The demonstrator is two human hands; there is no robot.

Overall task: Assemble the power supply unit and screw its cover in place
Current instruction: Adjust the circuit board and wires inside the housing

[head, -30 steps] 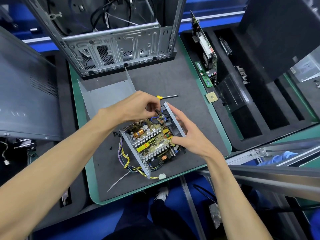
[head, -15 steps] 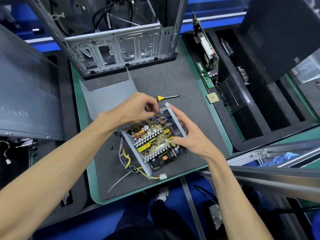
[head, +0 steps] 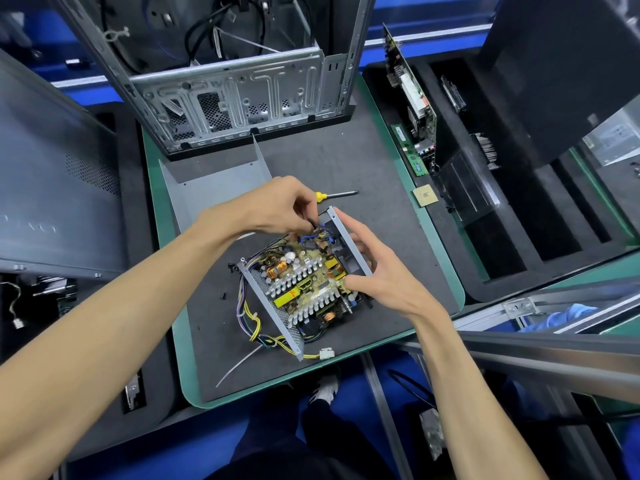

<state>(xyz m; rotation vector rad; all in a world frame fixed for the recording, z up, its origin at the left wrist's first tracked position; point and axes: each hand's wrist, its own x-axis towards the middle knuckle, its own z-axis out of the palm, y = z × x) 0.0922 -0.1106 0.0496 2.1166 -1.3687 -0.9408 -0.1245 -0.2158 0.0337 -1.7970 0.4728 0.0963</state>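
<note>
Item: PSU [head: 304, 289], open-topped, on the dark mat [head: 346, 168] at mid-bench, directly below both hands. Board, heatsinks and coils exposed. Long axis runs diagonally, from near-left to far-right. A perforated side wall stands on its near-left flank; a plain wall stands on the far-right flank.

Left hand [head: 273, 209]: over the far corner of the PSU, fingers curled down, pinching a dark lead among the blue wires [head: 313, 237] there. What the lead ends in is hidden under the fingers.

Right hand [head: 377, 268]: against the far-right wall, fingers spread along its outer face, thumb tucked on the board side. It holds the wall between thumb and fingers, apparently steadying the case.

Cover [head: 214, 181]: grey bent sheet, lying on the mat left of and beyond the PSU, partly under the left forearm, well apart from the right hand. Left hand is the nearer.

Screwdriver [head: 334, 195]: yellow handle, shaft pointing right, just beyond the left hand's knuckles.

Harness [head: 256, 323]: yellow, black and purple cables spill out at the near-left, ending in a white plug [head: 326, 354].

Judged stage: wiring being seated; cover not yet on, no screws visible. The coming move turns on the far corner, where left-hand fingers and wires meet close by the right-hand wall.

Also present: PC chassis [head: 235, 95] standing behind the mat.
</note>
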